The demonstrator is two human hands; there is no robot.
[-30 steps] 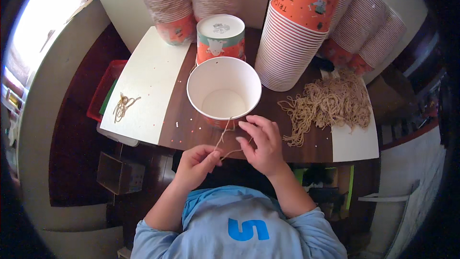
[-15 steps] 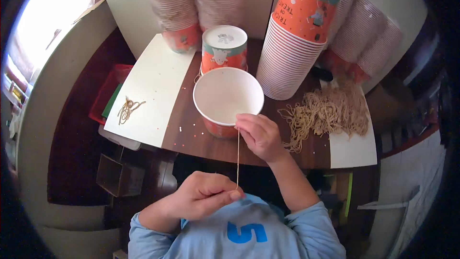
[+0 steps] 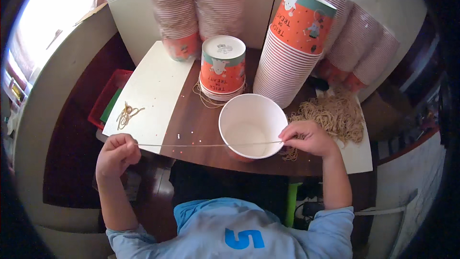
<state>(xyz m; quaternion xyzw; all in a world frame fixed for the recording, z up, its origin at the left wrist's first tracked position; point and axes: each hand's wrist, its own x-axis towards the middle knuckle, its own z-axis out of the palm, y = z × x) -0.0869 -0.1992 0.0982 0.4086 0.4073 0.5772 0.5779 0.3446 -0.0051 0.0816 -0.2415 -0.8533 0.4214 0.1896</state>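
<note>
A white paper bucket (image 3: 252,125) with an orange outside stands open at the table's near edge. A thin tan string (image 3: 206,145) runs taut and level across its mouth. My left hand (image 3: 116,153) is closed on the string's left end, out past the table's edge. My right hand (image 3: 306,137) pinches the other end at the bucket's right rim, beside a heap of tan strings (image 3: 333,115).
An upside-down stack of orange buckets (image 3: 222,67) stands behind the open one, and taller stacks (image 3: 292,48) lean at the back and right. A white sheet (image 3: 153,91) carries a small string bundle (image 3: 127,113). A red tray (image 3: 108,97) lies further left.
My left hand has drawn the string out to the left, from down near my chest to beside the table edge. The string now lies level instead of upright. My right hand shifted to the bucket's right rim.
</note>
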